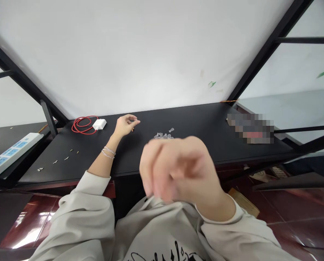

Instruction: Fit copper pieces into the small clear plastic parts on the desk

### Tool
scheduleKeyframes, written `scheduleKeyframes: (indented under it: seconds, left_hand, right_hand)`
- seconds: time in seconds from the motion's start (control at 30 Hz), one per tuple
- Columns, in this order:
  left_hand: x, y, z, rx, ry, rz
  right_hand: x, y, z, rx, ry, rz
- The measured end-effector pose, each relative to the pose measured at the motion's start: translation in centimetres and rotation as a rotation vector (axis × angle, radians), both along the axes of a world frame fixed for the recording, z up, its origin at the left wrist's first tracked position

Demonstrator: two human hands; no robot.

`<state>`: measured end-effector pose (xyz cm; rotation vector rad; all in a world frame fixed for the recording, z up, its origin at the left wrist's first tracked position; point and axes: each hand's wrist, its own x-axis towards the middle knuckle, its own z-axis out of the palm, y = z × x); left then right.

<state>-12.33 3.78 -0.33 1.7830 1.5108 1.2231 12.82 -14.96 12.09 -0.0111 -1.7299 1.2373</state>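
My left hand point(126, 125) rests over the black tabletop point(194, 125), thumb and fingertips drawn together in a pinch. Whatever may be between those fingertips is too small to make out. Close to the camera, my right hand point(178, 170) is raised with its fingers curled in, partly blurred; I cannot see what it holds, if anything. Behind it on the table lies a cluster of small clear plastic pieces point(159, 135), partly hidden by the hand. A single clear tapered piece point(171, 129) lies just beyond the cluster.
A white charger point(99, 124) with a coiled red cable point(81, 132) lies left of my left hand. Several tiny bits point(66, 158) are scattered at the table's left. A power strip point(13, 154) stands farther left. A pixelated item point(250, 128) lies at the right end.
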Motion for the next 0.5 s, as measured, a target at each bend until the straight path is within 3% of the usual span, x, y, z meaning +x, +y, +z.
scheduleKeyframes:
  seconds: [0.1, 0.2, 0.27, 0.33, 0.37, 0.43, 0.5]
  left_hand:
    - [0.4, 0.1, -0.3, 0.008, 0.034, -0.029]
    - [0.7, 0.5, -0.9, 0.009, 0.053, -0.049]
    - [0.8, 0.7, -1.3, -0.006, 0.067, -0.063]
    - [1.0, 0.7, -1.4, -0.011, 0.099, -0.064]
    - [1.0, 0.7, -1.4, -0.008, 0.115, -0.056]
    - [0.7, 0.8, -1.3, -0.001, 0.136, -0.029]
    - [0.0, 0.9, -1.0, -0.002, 0.136, 0.016]
  right_hand:
    - [0.0, 6.4, -2.4, 0.116, -0.268, -0.273]
    - [3.2, 14.3, -5.2, 0.131, -0.676, -0.624]
    - [5.9, 18.9, -6.9, 0.048, -0.916, -0.768]
    - [7.9, 22.0, -8.4, -0.077, -1.071, -0.760]
    - [8.6, 23.0, -9.1, -0.152, -1.148, -0.675]
    - [9.2, 23.7, -10.3, -0.189, -1.170, -0.553]
    - [9.1, 23.5, -11.4, -0.165, -1.118, -0.519]
